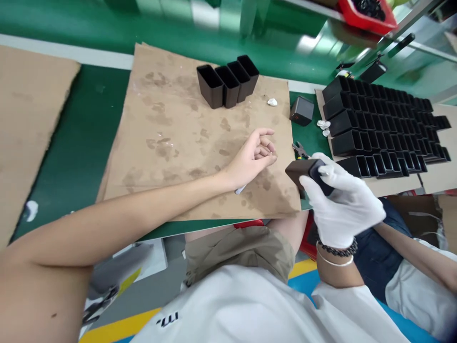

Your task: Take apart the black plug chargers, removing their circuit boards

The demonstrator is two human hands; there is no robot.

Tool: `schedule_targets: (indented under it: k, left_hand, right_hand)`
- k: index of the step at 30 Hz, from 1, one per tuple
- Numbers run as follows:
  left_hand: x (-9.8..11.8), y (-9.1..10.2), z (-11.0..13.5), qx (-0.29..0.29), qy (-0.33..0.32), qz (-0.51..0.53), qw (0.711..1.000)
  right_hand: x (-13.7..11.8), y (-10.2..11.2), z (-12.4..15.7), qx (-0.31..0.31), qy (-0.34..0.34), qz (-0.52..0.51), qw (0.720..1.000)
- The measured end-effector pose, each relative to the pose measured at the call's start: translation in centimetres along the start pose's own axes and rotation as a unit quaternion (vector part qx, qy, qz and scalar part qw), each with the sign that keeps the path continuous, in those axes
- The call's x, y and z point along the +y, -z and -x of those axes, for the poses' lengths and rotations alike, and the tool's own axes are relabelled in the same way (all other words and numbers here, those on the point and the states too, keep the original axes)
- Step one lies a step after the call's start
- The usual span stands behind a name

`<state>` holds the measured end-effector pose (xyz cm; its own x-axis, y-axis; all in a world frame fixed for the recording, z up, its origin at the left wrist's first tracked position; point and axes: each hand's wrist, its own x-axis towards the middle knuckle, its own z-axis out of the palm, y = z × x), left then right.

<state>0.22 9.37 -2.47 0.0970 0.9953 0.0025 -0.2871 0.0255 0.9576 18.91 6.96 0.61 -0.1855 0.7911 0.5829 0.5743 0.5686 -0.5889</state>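
Observation:
My left hand (252, 161), bare, hovers over the stained cardboard sheet (171, 166) with its fingers loosely bent and no object visible in them. A pale flat piece (241, 189) shows partly from under its wrist. In a white glove, my right hand (341, 200) grips a black rectangular case (310, 172) by its sides, tilted, just past the cardboard's right edge. A fingertip presses on the case's end; whether a small scrap is under it, I cannot tell. Behind the case lie cutting pliers (300, 150). Several open black cases (228, 85) stand in a row on the cardboard.
A dark closed block (302, 110) sits near small white scraps (323, 126); another white scrap (272, 102) lies on the cardboard. Many black cases (382, 126) fill the right side in rows. A co-worker's arm (417, 250) is at the right. A red tray (371, 19) is above.

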Motion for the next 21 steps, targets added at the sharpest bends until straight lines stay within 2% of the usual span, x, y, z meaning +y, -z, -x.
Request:
schedule_targets:
  k: [3,7,8,10,11,13,16,18,21]
  left_hand:
    - [0.0,0.0,0.0,0.001,-0.006,-0.004,1.000]
    - [0.1,0.0,0.1,-0.005,0.001,-0.016,1.000]
    - [0.2,0.0,0.1,-0.006,0.001,-0.018,1.000]
    - [0.2,0.0,0.0,-0.009,0.001,-0.022,1.000]
    - [0.3,0.0,0.0,-0.011,0.000,-0.023,1.000]
    - [0.4,0.0,0.0,-0.015,0.001,-0.025,1.000]
    - [0.5,-0.1,0.0,-0.020,0.012,-0.027,0.999]
    - [0.5,-0.1,0.0,-0.023,0.020,-0.023,0.999]
    - [0.4,0.0,0.0,-0.031,0.017,-0.024,0.999]
  right_hand:
    - [0.4,0.3,0.3,-0.022,-0.029,0.017,0.999]
    - [1.3,1.8,0.1,-0.131,-0.104,0.008,0.986]
    - [1.4,2.3,-0.2,-0.145,-0.134,-0.005,0.980]
    - [1.4,3.0,-0.9,-0.133,-0.221,-0.086,0.962]
    - [1.4,3.2,-1.2,-0.115,-0.272,-0.149,0.944]
    - [1.0,3.1,-1.8,-0.108,-0.373,-0.280,0.878]
    - [0.0,2.7,-2.0,-0.157,-0.457,-0.416,0.770]
    - [-0.8,2.5,-1.9,-0.175,-0.464,-0.468,0.731]
    - [-1.7,2.5,-1.7,-0.168,-0.459,-0.511,0.707]
